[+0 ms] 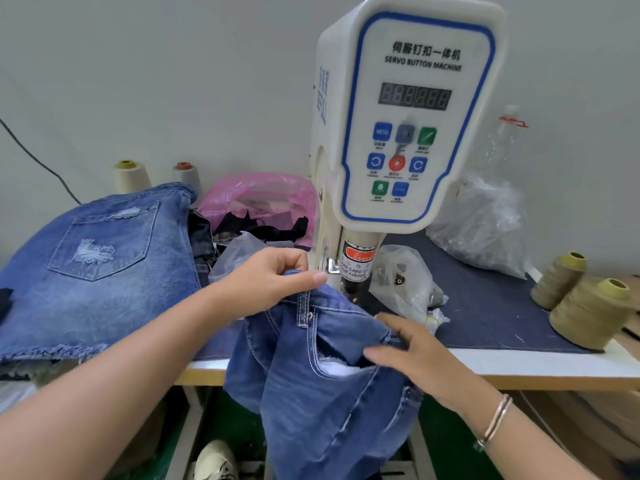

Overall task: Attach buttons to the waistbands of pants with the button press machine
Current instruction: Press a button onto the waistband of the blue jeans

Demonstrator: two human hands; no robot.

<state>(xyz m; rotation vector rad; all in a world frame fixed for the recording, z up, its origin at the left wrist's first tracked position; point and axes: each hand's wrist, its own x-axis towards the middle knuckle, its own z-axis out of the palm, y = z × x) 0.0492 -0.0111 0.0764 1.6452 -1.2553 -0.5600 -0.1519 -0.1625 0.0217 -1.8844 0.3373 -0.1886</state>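
At centre frame the left hand (pixel 273 277) pinches the waistband of the jeans (pixel 322 368) just beside the press (pixel 401 116). The right hand (pixel 415 355), lower right, rests on the denim with fingers spread. Finished shorts (pixel 100 268) lie at left.
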